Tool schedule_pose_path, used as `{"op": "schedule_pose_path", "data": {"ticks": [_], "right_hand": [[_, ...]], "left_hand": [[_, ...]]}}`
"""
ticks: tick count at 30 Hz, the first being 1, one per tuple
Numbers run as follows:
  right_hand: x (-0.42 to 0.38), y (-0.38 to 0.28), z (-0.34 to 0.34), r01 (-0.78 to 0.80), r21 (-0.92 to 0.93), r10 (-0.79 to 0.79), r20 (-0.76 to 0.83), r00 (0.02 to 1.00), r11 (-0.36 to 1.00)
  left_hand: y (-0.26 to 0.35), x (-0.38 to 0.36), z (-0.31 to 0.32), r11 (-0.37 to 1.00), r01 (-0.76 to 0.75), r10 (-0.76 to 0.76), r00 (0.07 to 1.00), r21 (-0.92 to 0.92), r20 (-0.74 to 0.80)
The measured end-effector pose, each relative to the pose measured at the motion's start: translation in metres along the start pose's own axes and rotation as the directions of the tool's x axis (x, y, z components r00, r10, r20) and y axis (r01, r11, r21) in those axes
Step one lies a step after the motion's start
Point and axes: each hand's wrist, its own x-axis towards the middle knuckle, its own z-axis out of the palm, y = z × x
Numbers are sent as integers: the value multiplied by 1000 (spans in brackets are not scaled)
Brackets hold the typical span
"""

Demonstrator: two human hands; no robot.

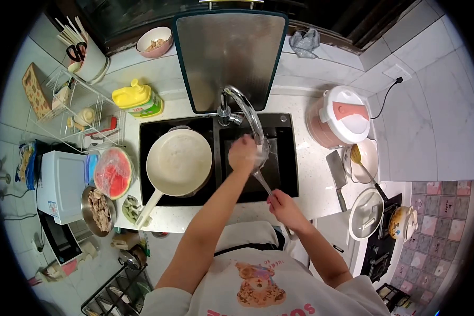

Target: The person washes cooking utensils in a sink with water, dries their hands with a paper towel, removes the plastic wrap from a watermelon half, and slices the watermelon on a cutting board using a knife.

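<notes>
Over the right basin of the black sink (288, 184), my right hand (287, 210) is closed round the end of a long-handled, grey, ladle-like utensil (262, 181). Its rounded head lies under the curved chrome faucet (254, 118), with water running over it. My left hand (243, 154) is closed at that head, its fingers bent and partly blurred. Beside it, across the left basin, rests a cream frying pan (179, 162), its handle pointing toward me.
A yellow detergent bottle (138, 100), wrapped watermelon (113, 171) and bowl of meat (98, 210) stand left. To the right are a rice cooker (342, 117), a cleaver (336, 171), a pot with a spatula (371, 158) and a glass lid (366, 214). A cutting board (229, 58) leans behind the faucet.
</notes>
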Motion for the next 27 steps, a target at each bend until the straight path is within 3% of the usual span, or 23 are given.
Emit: {"op": "schedule_pose_path", "data": {"ticks": [2,3,4,5,7,9,10,12,13,14,16,17,18,21,23,24,25,27], "right_hand": [[3,-7,-3,-68,60,67,13,998,996],[15,-1,-2,-62,50,62,-4,998,997],[23,2,0,-59,41,60,-22,998,997],[23,0,1,-49,20,49,-36,998,999],[20,-8,2,-27,-25,26,-59,998,999],[3,-12,-6,-115,73,113,38,993,991],[-6,-13,-13,-163,117,153,90,984,980],[-7,-10,-32,-299,277,245,214,946,913],[-8,-3,-39,-344,383,254,266,930,857],[-8,0,-42,-388,480,257,317,913,787],[-8,1,-41,-399,483,250,344,905,780],[-8,0,-40,-403,481,237,370,899,778],[-8,0,-39,-404,481,220,395,892,778],[-6,-6,-35,-410,487,249,362,898,772],[-2,10,-35,-303,358,242,205,948,883],[0,23,-35,-253,281,226,125,966,926],[0,37,-36,-158,58,161,-53,985,986],[0,70,-38,-56,-420,-92,-324,942,906]], "left_hand": [[-9,7,7,999,-29,31,996,25,-84],[-5,-19,32,961,-194,255,898,197,-359],[1,-40,50,869,-288,481,683,402,-550],[10,-50,54,768,-231,609,552,598,-569],[22,-47,32,876,-192,388,825,443,-410],[19,-16,10,930,-76,132,982,359,-134],[5,15,8,891,-260,308,948,373,-75],[-24,65,9,724,-583,615,787,368,36],[11,31,-14,747,-538,579,815,390,16],[9,39,-16,573,-567,663,745,592,73],[9,58,-23,124,-501,748,614,856,252],[13,65,-25,32,-510,635,675,860,376],[3,85,-22,-63,-532,609,650,844,455],[-1,103,-25,-244,-399,622,635,884,458],[7,99,-30,-326,-334,598,652,885,466],[8,98,-28,-276,-333,593,680,902,432],[9,96,-25,-228,-331,584,706,916,401],[10,88,-28,-130,-382,588,714,915,382]]}}
